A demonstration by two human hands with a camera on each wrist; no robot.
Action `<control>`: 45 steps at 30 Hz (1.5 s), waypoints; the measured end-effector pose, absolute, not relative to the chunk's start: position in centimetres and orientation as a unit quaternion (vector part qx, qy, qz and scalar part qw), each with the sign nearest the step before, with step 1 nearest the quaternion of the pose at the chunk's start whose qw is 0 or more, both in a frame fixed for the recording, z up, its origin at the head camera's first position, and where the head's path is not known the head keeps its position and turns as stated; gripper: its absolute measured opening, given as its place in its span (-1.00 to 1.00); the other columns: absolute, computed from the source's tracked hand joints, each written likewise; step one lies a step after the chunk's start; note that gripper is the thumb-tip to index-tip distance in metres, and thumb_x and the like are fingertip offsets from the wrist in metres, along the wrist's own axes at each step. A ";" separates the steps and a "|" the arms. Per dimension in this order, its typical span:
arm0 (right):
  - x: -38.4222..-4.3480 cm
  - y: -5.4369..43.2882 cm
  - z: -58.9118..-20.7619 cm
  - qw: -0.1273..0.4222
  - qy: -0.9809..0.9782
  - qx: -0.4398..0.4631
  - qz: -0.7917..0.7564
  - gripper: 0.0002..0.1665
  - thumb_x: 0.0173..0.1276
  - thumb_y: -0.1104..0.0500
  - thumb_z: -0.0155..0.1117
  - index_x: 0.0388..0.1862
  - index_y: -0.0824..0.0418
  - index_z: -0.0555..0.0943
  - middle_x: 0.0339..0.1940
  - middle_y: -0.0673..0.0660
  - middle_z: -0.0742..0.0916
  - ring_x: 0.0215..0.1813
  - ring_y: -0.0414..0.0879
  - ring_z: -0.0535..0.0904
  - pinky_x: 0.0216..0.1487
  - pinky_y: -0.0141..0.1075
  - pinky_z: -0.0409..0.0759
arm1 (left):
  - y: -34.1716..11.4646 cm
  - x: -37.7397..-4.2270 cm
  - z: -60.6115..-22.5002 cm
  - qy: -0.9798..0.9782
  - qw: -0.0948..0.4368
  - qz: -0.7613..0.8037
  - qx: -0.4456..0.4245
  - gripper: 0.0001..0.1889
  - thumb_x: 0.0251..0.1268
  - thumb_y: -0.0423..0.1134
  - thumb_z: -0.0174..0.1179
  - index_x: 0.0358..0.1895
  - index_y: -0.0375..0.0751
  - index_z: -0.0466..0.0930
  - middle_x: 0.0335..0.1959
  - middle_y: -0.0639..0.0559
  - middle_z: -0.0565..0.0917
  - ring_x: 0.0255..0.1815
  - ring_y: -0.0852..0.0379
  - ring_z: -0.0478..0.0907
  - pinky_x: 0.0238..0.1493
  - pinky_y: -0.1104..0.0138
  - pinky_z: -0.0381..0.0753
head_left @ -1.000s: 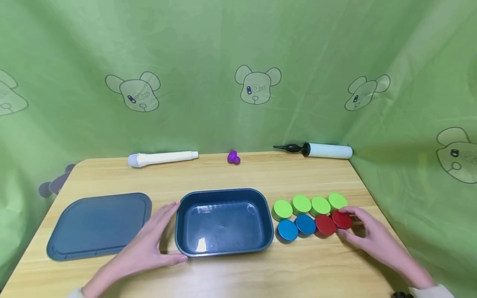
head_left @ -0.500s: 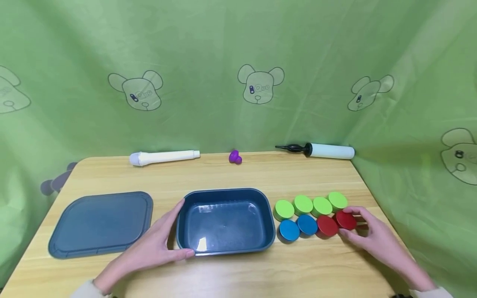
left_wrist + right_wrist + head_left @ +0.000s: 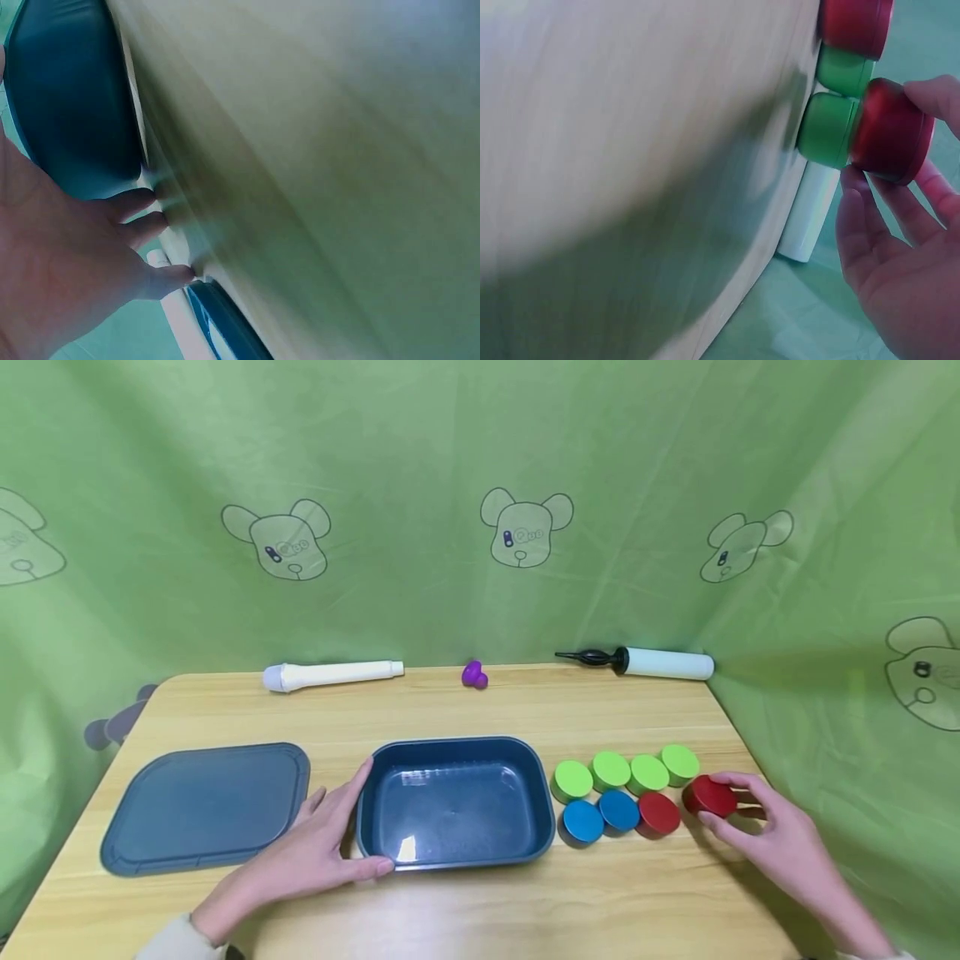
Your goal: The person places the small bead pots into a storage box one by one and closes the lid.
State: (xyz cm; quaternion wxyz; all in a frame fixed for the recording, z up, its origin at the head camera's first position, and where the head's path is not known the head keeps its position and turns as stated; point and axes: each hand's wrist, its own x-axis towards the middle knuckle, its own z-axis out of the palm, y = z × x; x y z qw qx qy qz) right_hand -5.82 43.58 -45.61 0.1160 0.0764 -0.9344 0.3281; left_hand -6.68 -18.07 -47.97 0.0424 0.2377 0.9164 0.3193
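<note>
In the head view my right hand (image 3: 783,827) pinches a small round red tin (image 3: 709,797) between thumb and fingers at the right end of the group. The right wrist view shows this tin raised off the tabletop. A second red tin (image 3: 658,815) and two blue tins (image 3: 601,818) stand to its left in the front row. Several green-topped tins (image 3: 648,774) form the row behind. My left hand (image 3: 315,847) spans the left end of a dark blue rectangular bin (image 3: 453,862), thumb at its front corner and index finger along the left rim. Its other fingers extend outward.
A flat dark blue lid (image 3: 206,806) lies at the left of the wooden table (image 3: 480,918). Along the back edge are a white microphone-shaped stick (image 3: 333,674), a small purple object (image 3: 474,675) and a white hand pump (image 3: 667,663). Green curtain surrounds the table.
My right hand has lifted the end red tin and moved it slightly right, away from the other red tin. My left hand has come in against the bin's left end.
</note>
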 end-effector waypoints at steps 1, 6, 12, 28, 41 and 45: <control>-5.8 43.5 -45.5 0.116 -0.934 0.072 0.331 -0.31 0.26 0.26 0.74 0.35 0.13 0.66 0.14 -0.08 0.74 0.05 -0.48 0.62 -0.02 -0.58 0.62 | -18.1 -6.7 -47.9 0.918 0.041 0.314 0.238 0.39 0.22 0.54 0.39 0.84 0.10 -0.38 0.71 -0.25 0.24 0.66 -0.23 0.27 0.56 -0.48 -0.12; -5.6 42.4 -45.0 0.116 -0.930 0.053 0.346 -0.29 0.29 0.22 0.73 0.39 0.11 0.66 0.17 -0.08 0.75 0.03 -0.46 0.64 -0.04 -0.54 0.64 | -18.1 -6.7 -47.7 0.924 0.039 0.297 0.236 0.39 0.23 0.55 0.37 0.84 0.07 -0.36 0.70 -0.24 0.28 0.65 -0.21 0.29 0.56 -0.46 -0.02; -5.5 40.7 -44.4 0.130 -0.923 0.040 0.359 -0.27 0.32 0.20 0.71 0.44 0.09 0.63 0.20 -0.08 0.72 0.07 -0.42 0.63 -0.02 -0.57 0.61 | -18.1 -6.6 -47.6 0.931 0.028 0.285 0.228 0.38 0.22 0.57 0.36 0.84 0.08 -0.34 0.68 -0.26 0.29 0.65 -0.27 0.29 0.53 -0.49 0.03; -5.7 33.0 -42.1 0.143 -0.905 0.094 0.390 -0.27 0.30 0.33 0.68 0.42 0.10 0.63 0.23 0.04 0.73 0.07 -0.25 0.66 0.05 -0.56 0.57 | -18.0 -6.2 -47.1 0.943 0.033 0.246 0.222 0.33 0.28 0.64 0.21 0.85 0.02 -0.28 0.66 -0.32 0.32 0.65 -0.36 0.25 0.55 -0.45 0.07; -6.6 27.1 -41.9 0.103 -0.876 0.140 0.451 -0.35 0.36 0.34 0.63 0.38 0.10 0.64 0.22 -0.02 0.73 0.04 -0.09 0.69 -0.04 -0.37 0.72 | -18.1 -6.0 -46.7 0.950 0.045 0.230 0.207 0.32 0.25 0.70 0.14 0.85 0.08 -0.29 0.65 -0.31 0.35 0.66 -0.33 0.26 0.49 -0.57 -0.06; -7.0 25.1 -42.3 0.096 -0.872 0.153 0.454 -0.37 0.37 0.26 0.65 0.38 0.04 0.64 0.24 -0.08 0.74 0.06 -0.08 0.68 0.06 -0.34 0.68 | -18.3 -6.0 -46.6 0.953 0.036 0.214 0.210 0.31 0.26 0.70 0.14 0.85 0.08 -0.26 0.64 -0.37 0.34 0.64 -0.39 0.27 0.49 -0.53 0.07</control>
